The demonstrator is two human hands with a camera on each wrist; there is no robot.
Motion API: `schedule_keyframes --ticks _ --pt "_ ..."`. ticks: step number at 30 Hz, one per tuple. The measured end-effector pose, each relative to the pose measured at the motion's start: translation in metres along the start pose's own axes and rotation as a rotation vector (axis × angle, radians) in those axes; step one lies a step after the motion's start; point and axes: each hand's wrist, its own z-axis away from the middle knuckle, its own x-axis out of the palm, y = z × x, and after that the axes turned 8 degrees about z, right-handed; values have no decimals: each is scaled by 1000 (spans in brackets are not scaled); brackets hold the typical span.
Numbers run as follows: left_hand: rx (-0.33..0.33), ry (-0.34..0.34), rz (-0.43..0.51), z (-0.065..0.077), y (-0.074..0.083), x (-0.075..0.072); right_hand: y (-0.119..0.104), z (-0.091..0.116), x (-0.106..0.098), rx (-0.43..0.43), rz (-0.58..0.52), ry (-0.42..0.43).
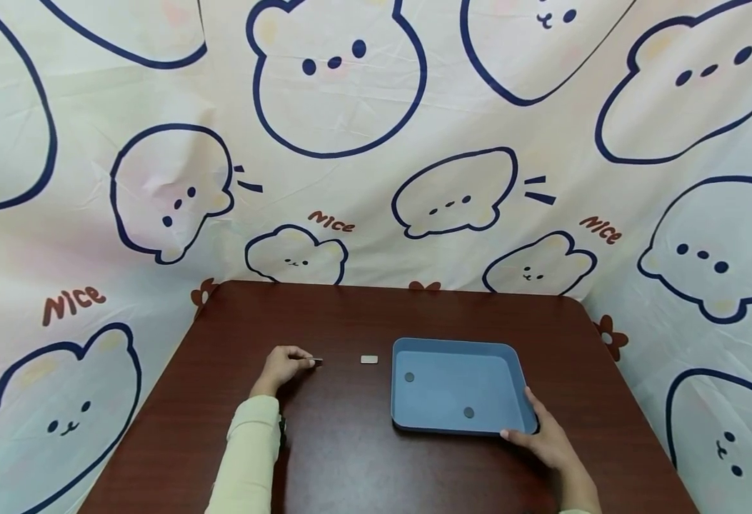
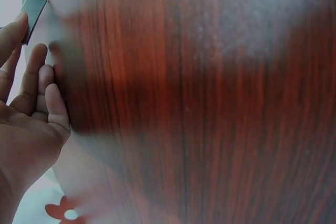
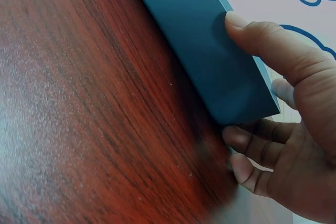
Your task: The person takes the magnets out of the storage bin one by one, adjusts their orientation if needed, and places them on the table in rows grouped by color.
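Observation:
My left hand (image 1: 283, 369) pinches a small flat rectangular piece (image 2: 34, 13) between thumb and fingers, just over the left part of the table. Seen from the left wrist, the piece looks grey and glossy with thin edges, and the other fingers are loosely bent. A blue-grey tray (image 1: 440, 387) lies on the table to the right, holding two small grey discs, one disc (image 1: 409, 377) at left and another disc (image 1: 468, 412) near the front. My right hand (image 1: 548, 435) grips the tray's front right corner, its thumb against the outer wall (image 3: 210, 51).
A small pale rectangular block (image 1: 369, 360) lies on the dark brown wooden table (image 1: 337, 442), between my left hand and the tray. Cloth printed with bear outlines (image 1: 363, 193) hangs behind the table and at both sides.

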Motion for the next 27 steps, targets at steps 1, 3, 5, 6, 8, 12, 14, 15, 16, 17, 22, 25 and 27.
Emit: schedule_keyframes --ticks 1,3,5,6,8,12,14,15,16,17,22,25,27 --pt "-2 1 -8 -1 1 0 0 0 0 0 -2 3" --pt "13 0 -25 -3 1 1 0 0 -1 1 0 11" --pt "32 2 -44 -5 2 2 0 0 -1 5 2 16" --pt "35 2 -54 -5 2 3 -1 0 -1 7 1 15" --pt "38 0 -75 -6 2 3 -1 0 -1 8 -3 13" --pt "21 -28 -111 -6 3 3 -1 1 0 9 -12 6" --pt "26 -46 -128 -5 3 2 -1 2 1 11 -14 5" --pt "29 -54 -136 -5 3 2 -1 2 1 13 -15 4" --pt "31 -62 -144 -5 4 2 -1 2 1 13 -14 3" --pt "39 -69 -153 -5 4 2 0 3 1 14 -17 3" --pt "59 -104 -192 -6 4 2 0 2 2 5 -19 4" --pt "54 -118 -193 -6 4 2 1 1 2 3 -20 5" --pt "53 -120 -192 -6 4 2 1 1 2 0 -23 9"
